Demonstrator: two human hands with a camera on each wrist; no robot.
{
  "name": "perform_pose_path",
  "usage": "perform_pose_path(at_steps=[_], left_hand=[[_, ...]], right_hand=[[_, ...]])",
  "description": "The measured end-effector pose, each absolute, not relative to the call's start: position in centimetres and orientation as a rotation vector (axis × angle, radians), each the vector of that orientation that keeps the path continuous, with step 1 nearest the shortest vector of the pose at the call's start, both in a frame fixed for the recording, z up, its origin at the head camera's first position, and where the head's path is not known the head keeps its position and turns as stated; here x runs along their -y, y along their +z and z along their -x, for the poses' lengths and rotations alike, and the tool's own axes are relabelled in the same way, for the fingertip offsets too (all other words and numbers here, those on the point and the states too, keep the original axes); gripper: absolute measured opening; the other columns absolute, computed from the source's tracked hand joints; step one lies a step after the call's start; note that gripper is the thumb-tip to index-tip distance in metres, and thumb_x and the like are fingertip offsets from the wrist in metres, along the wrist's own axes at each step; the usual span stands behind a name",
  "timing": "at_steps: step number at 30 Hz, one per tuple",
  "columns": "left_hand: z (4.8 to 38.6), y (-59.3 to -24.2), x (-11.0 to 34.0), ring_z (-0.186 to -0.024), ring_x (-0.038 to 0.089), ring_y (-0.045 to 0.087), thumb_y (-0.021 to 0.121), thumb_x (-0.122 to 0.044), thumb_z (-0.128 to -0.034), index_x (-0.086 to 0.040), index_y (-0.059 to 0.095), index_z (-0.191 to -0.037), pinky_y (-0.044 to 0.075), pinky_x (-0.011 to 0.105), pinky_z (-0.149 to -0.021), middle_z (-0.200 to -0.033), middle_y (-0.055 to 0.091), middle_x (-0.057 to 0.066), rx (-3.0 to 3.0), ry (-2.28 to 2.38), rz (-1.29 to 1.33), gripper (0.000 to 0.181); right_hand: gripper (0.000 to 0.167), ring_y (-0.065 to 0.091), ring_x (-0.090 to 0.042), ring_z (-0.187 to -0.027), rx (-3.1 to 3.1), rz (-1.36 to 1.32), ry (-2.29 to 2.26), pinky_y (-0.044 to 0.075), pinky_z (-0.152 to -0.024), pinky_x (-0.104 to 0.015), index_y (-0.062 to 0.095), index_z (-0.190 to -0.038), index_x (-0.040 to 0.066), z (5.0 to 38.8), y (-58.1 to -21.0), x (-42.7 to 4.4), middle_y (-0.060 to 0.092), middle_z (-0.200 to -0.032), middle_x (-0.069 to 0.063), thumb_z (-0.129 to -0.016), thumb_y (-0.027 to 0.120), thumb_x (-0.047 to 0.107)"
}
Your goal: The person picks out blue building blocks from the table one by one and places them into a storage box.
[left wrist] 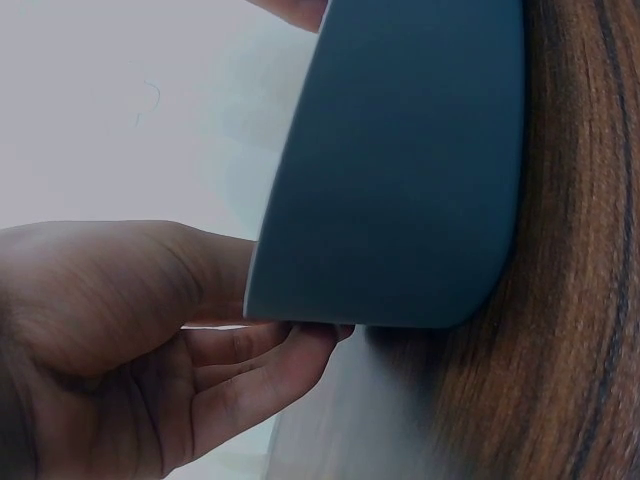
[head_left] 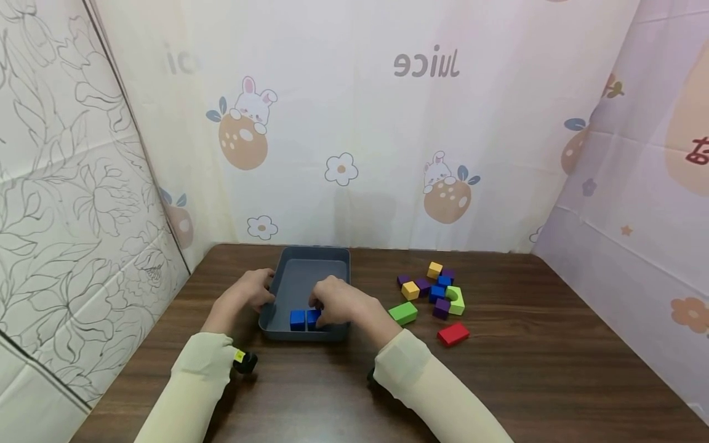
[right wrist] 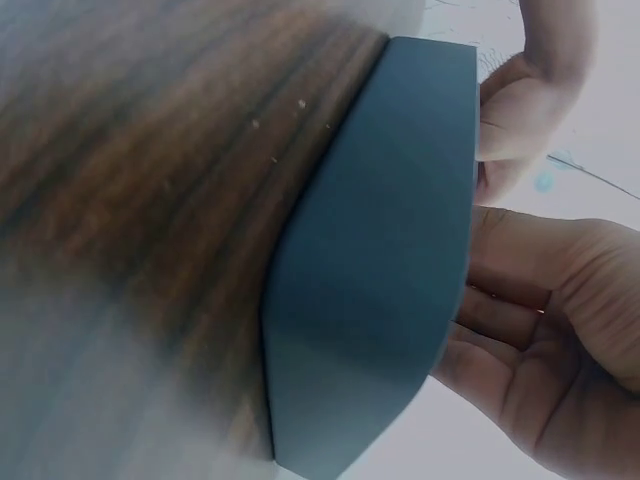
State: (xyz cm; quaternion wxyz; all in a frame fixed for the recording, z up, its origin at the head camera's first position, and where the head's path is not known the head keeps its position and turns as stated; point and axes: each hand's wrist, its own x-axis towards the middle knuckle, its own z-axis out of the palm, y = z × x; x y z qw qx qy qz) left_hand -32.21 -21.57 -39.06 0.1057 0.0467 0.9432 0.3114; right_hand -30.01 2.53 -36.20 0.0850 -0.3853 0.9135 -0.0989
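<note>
Tray (head_left: 310, 274) at left hand (head_left: 256, 289), blue cube (head_left: 312, 319) inside pinched by right hand (head_left: 339, 301)

tray (head_left: 311, 280): grey | tray cubes (head_left: 297, 320): blue | table (head_left: 532, 369): brown wood-grain | sleeves (head_left: 191, 387): cream

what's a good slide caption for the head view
Right hand at two blue cubes in a gray tray, left hand at its left rim, colored blocks to the right.
</note>
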Motion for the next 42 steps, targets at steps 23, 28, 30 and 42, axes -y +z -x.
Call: perform_pose_path(at_steps=[23,28,30,42], left_hand=[[32.2,-39.0,21.8,-0.096,0.035,0.074,0.069,0.006,-0.0934,0.013,0.037,-0.154,0.067,0.040,-0.067,-0.138,0.058,0.037,-2.768,0.931,-0.140,0.069],[32.2,-38.9,21.6,-0.094,0.034,0.074,0.069,0.006,-0.0926,0.013,0.037,-0.154,0.067,0.040,-0.066,-0.134,0.060,0.037,-2.764,0.938,-0.136,0.070],[32.2,-39.0,21.6,-0.092,0.034,0.074,0.069,0.006,-0.0924,0.013,0.037,-0.154,0.067,0.040,-0.066,-0.132,0.061,0.037,-2.767,0.937,-0.136,0.070],[32.4,-39.1,21.6,-0.089,0.032,0.074,0.070,0.006,-0.0932,0.012,0.037,-0.155,0.067,0.038,-0.065,-0.131,0.060,0.037,-2.766,0.928,-0.116,0.070]], right_hand=[[0.038,0.071,-0.018,-0.102,-2.745,1.096,-0.436,0.063,-0.090,-0.030,0.076,-0.124,0.002,30.0,-34.6,-6.1,0.076,-0.118,-0.011,-0.089,0.087,0.014],[0.036,0.072,-0.021,-0.103,-2.757,1.091,-0.462,0.063,-0.091,-0.035,0.076,-0.123,0.000,30.0,-34.4,-7.3,0.076,-0.118,-0.013,-0.090,0.086,0.010],[0.035,0.072,-0.024,-0.104,-2.758,1.094,-0.477,0.064,-0.091,-0.037,0.076,-0.122,-0.001,30.1,-34.4,-7.8,0.076,-0.118,-0.014,-0.090,0.085,0.009],[0.033,0.071,-0.023,-0.104,-2.820,1.001,-0.531,0.063,-0.091,-0.038,0.078,-0.120,0.004,30.7,-34.0,-11.2,0.076,-0.114,-0.009,-0.089,0.087,0.011]])
